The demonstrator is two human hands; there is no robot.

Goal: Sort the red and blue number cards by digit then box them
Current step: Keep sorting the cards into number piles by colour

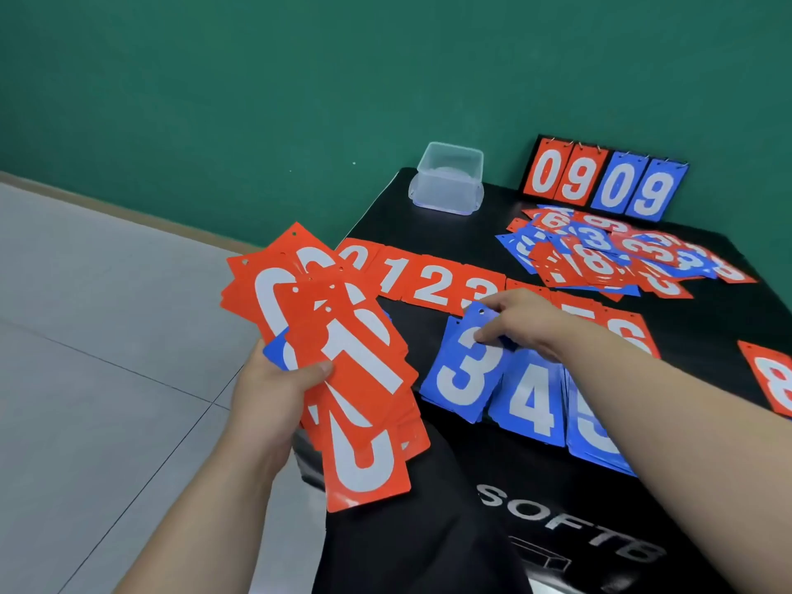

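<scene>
Left hand (274, 392) gripped fanned red cards (355, 379); fingers (490, 335) of the right hand (520, 321) pinched the blue 3 card (463, 379) by its top, on the worktop (418, 330).

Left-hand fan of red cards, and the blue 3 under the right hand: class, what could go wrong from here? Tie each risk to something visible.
1. The left hand grips a loose, splayed fan of red cards partly past the edge of the table, above the floor; some may slip and drop.
2. The right hand pinches the blue 3 card, which lies tilted against the blue 4 pile; the piles could mix.
</scene>
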